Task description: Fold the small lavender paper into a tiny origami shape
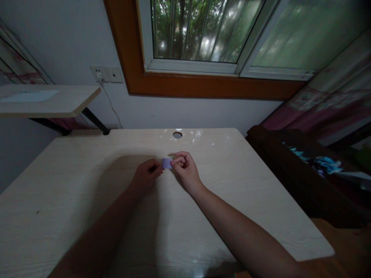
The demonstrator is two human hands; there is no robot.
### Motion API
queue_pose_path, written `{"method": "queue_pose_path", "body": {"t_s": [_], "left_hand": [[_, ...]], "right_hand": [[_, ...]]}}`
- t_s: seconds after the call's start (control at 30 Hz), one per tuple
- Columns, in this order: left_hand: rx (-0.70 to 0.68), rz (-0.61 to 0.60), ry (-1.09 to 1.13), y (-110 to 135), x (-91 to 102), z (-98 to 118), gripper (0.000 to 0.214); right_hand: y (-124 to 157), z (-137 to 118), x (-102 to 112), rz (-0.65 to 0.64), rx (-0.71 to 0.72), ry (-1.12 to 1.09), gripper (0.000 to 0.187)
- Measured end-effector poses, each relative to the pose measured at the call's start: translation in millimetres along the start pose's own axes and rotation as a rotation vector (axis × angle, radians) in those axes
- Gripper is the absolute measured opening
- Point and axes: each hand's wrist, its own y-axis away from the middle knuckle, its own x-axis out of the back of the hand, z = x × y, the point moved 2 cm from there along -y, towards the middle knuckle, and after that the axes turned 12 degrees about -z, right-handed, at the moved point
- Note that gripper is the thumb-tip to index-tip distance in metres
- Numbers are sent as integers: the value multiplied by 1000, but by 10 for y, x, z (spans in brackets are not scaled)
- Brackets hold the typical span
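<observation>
A small pale purple piece of paper (pixel 167 163) is held just above the light wooden table (pixel 72 185), near its middle. My left hand (pixel 146 173) pinches the paper's left edge with curled fingers. My right hand (pixel 185 168) pinches its right edge, fingers bent inward. Both forearms reach in from the bottom of the view.
A round cable hole (pixel 177 134) sits near the table's far edge. A raised wooden shelf (pixel 49 101) stands at the back left, under wall sockets (pixel 106 74) with a cord. A window is behind the table. Dark furniture (pixel 304 173) borders the right side.
</observation>
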Motion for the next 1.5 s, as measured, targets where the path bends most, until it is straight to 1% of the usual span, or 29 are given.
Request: {"method": "queue_pose_path", "body": {"t_s": [0.4, 0.77, 1.0, 1.1, 1.3, 1.5], "left_hand": [[0, -5, -18, -1, -4, -22, 18], [-3, -15, 37, -6, -6, -54, 18], [-9, -46, 67, 2, -1, -26, 18], [-2, -55, 56, 3, -5, -22, 22], [5, -47, 28, -12, -21, -88, 27], [19, -32, 9, -5, -12, -76, 26]], "right_hand": [[0, -65, -31, 5, -12, -11, 32], [3, -41, -15, 5, -5, -3, 32], [2, 4, -11, -6, -16, 20, 34], [8, -1, -15, -24, -27, 45, 35], [24, -25, -42, -106, -18, 54, 32], [29, -24, -41, -103, -23, 9, 29]]}}
